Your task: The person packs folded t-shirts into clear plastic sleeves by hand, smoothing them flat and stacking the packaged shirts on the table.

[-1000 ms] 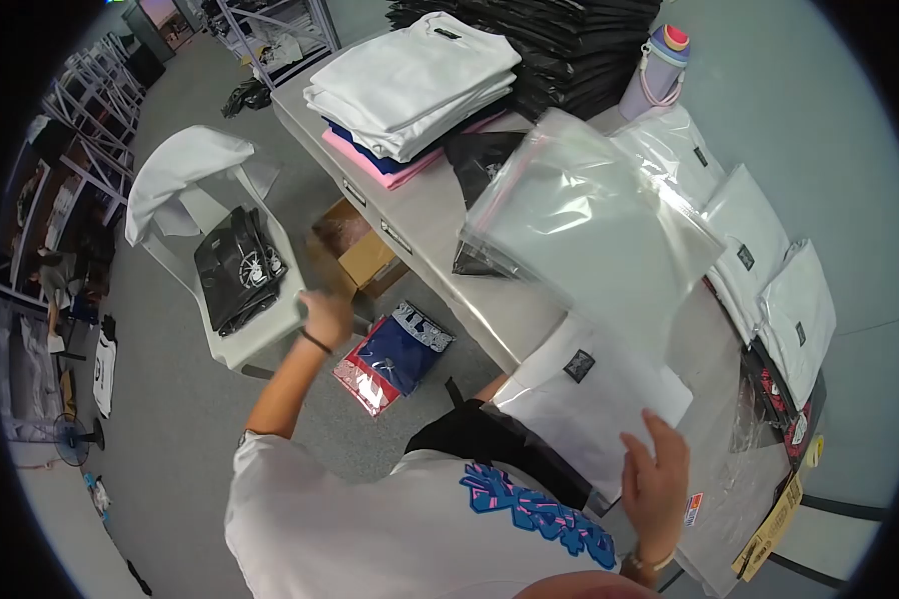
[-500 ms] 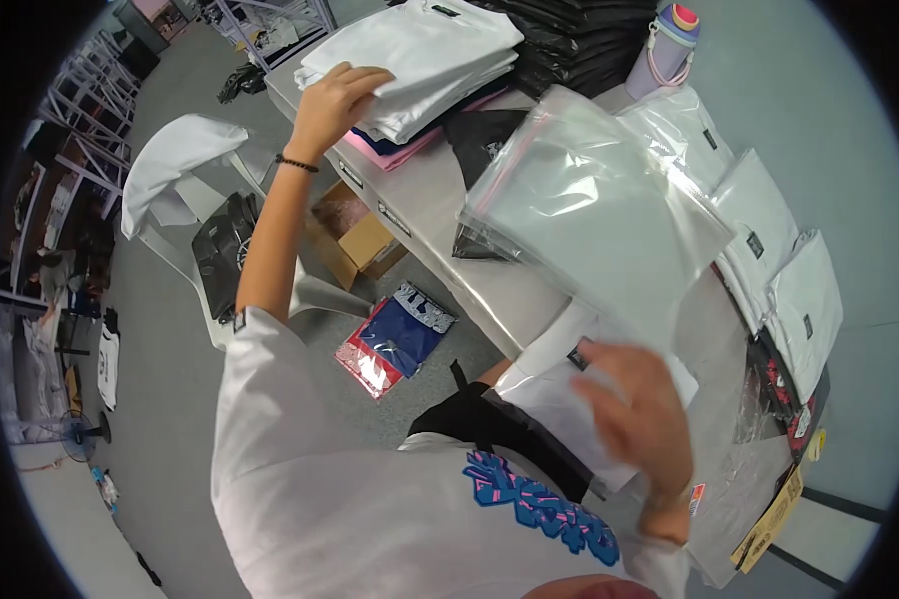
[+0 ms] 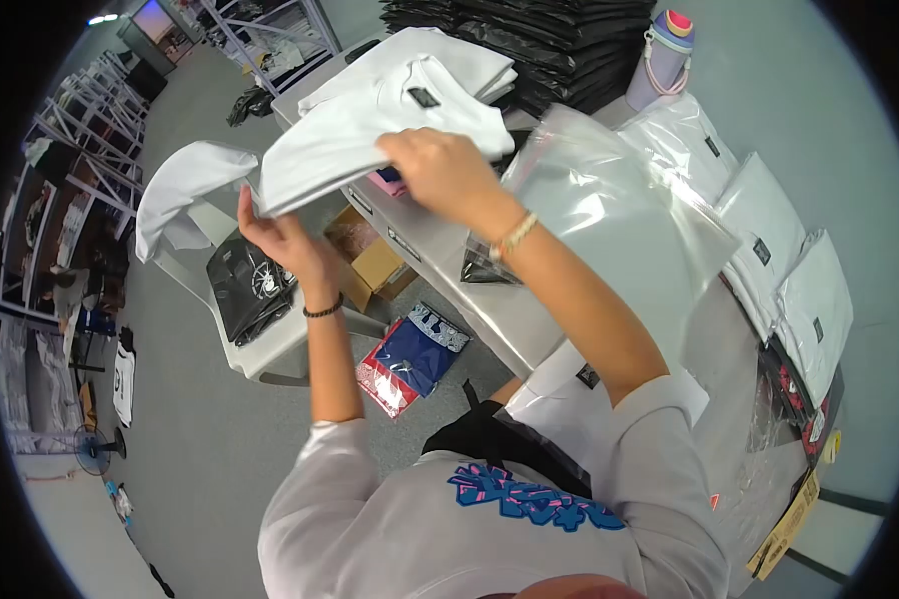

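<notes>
A folded white T-shirt [image 3: 355, 135] with a small black neck label is lifted off the front of a white shirt stack [image 3: 410, 50]. My left hand [image 3: 288, 245] grips its left lower corner, thumb up along the side. My right hand [image 3: 445, 175] is closed on its near edge, close to the label; some fingertips are hidden by the cloth. Right of my right hand lie clear plastic bags [image 3: 609, 235] in a loose pile. Another white shirt [image 3: 559, 394] rests at the near table edge, partly behind my right arm.
Black packages [image 3: 529, 45] are piled behind the shirts, beside a lilac bottle [image 3: 659, 65]. Bagged white shirts [image 3: 759, 215] line the table's right side. A plastic chair [image 3: 215, 215] holds a black bundle; a cardboard box [image 3: 375, 260] and bagged garments [image 3: 415, 349] sit on the floor.
My right hand has moved from the near table edge up to the white stack. Both hands have taken hold of the top T-shirt and drawn it forward and left, off the stack.
</notes>
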`<control>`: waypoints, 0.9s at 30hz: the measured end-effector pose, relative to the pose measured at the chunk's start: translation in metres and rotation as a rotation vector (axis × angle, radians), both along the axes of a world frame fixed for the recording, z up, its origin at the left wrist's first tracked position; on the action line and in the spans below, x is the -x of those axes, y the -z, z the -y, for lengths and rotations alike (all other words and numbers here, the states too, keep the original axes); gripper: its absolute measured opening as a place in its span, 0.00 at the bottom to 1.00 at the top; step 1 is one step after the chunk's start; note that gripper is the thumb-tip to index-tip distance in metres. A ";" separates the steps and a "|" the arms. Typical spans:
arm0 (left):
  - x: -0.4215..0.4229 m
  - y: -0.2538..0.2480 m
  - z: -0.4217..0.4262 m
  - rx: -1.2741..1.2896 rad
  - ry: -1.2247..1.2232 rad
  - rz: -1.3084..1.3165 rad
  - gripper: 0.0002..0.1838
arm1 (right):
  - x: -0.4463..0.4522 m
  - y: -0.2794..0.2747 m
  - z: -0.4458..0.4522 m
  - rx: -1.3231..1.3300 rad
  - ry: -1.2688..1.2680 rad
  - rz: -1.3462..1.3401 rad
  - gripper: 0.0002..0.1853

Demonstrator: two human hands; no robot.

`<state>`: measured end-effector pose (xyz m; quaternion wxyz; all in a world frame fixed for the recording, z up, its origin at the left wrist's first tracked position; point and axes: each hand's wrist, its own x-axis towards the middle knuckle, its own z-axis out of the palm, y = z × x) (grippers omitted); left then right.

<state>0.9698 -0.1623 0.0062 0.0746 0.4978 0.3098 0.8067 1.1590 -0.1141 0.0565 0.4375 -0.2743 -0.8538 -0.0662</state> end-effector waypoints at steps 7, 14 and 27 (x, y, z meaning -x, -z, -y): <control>-0.053 0.049 0.048 -0.194 1.062 0.549 0.18 | -0.022 -0.045 0.188 0.024 -0.160 0.130 0.13; -0.120 -0.039 0.165 -0.004 1.348 -0.003 0.14 | -0.087 -0.007 0.257 0.780 -0.434 -0.221 0.11; -0.162 0.013 -0.101 0.749 0.249 -0.871 0.22 | -0.157 0.034 0.369 0.633 0.214 -0.505 0.12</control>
